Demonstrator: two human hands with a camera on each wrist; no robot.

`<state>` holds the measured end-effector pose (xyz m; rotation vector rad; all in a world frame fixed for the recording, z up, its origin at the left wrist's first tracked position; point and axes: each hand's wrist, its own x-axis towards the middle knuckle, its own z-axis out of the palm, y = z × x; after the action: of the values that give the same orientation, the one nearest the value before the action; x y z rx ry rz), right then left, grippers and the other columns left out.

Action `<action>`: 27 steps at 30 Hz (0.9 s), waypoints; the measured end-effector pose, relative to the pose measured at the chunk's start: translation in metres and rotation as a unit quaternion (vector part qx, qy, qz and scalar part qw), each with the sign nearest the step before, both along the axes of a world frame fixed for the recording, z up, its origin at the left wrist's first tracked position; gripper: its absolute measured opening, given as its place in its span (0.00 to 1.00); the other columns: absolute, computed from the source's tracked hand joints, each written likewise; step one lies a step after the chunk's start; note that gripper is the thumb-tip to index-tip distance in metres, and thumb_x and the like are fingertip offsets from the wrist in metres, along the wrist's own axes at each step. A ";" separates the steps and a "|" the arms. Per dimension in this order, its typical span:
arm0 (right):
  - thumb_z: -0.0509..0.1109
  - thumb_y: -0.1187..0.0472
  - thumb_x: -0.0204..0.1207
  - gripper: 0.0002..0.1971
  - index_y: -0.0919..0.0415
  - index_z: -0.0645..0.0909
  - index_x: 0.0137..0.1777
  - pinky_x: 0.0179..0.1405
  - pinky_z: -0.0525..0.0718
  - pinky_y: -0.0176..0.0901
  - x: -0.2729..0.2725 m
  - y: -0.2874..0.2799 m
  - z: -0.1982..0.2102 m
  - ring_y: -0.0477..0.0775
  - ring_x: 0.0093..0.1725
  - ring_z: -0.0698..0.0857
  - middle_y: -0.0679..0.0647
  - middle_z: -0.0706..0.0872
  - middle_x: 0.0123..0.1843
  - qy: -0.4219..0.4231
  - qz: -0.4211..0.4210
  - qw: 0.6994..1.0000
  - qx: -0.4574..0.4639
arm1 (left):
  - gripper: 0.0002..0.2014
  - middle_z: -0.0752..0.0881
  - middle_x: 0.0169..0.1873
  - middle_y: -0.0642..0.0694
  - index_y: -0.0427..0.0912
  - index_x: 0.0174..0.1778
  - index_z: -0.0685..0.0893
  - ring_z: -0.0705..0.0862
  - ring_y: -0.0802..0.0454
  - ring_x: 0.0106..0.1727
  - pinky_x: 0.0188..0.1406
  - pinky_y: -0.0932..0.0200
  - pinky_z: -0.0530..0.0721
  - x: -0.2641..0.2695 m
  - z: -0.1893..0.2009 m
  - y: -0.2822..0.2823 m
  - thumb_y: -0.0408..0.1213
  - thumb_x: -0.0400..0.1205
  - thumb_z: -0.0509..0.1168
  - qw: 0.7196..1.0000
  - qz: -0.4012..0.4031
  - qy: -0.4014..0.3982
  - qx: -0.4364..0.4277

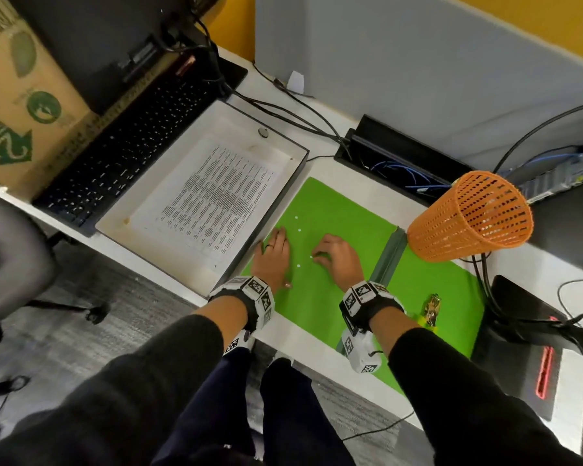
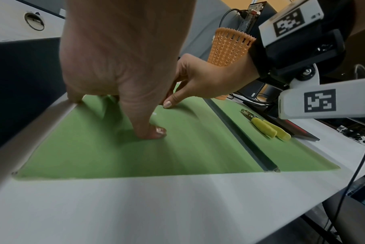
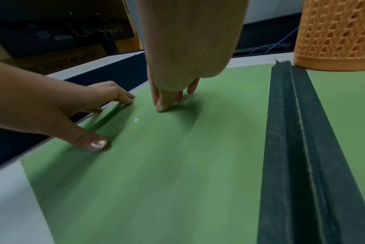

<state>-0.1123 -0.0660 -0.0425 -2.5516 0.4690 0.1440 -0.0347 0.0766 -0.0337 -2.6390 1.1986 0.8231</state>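
Observation:
An open green folder point(image 1: 317, 297) with a dark spine point(image 1: 389, 257) lies on the white desk. A few small white paper dots point(image 1: 298, 265) are scattered on its left leaf. My left hand point(image 1: 276, 260) lies flat on that leaf by the box edge, fingers straight, thumb point(image 3: 93, 143) pressed down. My right hand point(image 1: 317, 257) is curled, with thumb and forefinger tips point(image 3: 161, 107) together on the sheet, pinching at one white dot point(image 1: 311, 256). Another dot point(image 3: 136, 120) lies loose between the two hands.
A shallow white box point(image 1: 285, 193) holding a printed sheet point(image 1: 219, 196) borders the folder on the left. An orange mesh basket point(image 1: 468, 216) stands at the far right. Yellow-handled pliers point(image 1: 431, 311) lie on the right leaf. A keyboard point(image 1: 125, 146) and cables point(image 1: 485, 290) are around.

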 end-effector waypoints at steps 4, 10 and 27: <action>0.73 0.61 0.71 0.06 0.63 0.87 0.44 0.45 0.82 0.48 0.004 0.002 0.001 0.56 0.46 0.85 0.57 0.88 0.45 0.008 0.017 1.000 -0.016 | 0.56 0.42 0.83 0.36 0.30 0.81 0.43 0.43 0.41 0.84 0.82 0.41 0.57 0.001 0.001 -0.002 0.51 0.71 0.74 1.000 -0.006 -0.002 0.009; 0.70 0.66 0.72 0.04 0.65 0.86 0.42 0.42 0.82 0.49 0.010 0.007 0.000 0.59 0.43 0.85 0.59 0.87 0.43 0.026 0.060 0.995 -0.068 | 0.55 0.42 0.83 0.35 0.30 0.81 0.44 0.43 0.40 0.84 0.82 0.39 0.56 0.002 0.001 -0.005 0.50 0.71 0.74 1.000 -0.013 -0.003 0.027; 0.62 0.81 0.70 0.17 0.70 0.76 0.58 0.56 0.75 0.57 0.007 0.016 -0.006 0.63 0.63 0.76 0.66 0.79 0.63 0.066 0.103 0.982 -0.142 | 0.55 0.46 0.83 0.37 0.30 0.80 0.48 0.46 0.41 0.84 0.81 0.39 0.57 0.008 0.001 0.001 0.53 0.70 0.74 1.000 -0.017 0.009 -0.009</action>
<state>-0.1048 -0.0498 -0.0488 -2.8818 0.2892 0.3464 -0.0270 0.0774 -0.0331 -2.6226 1.2590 0.8357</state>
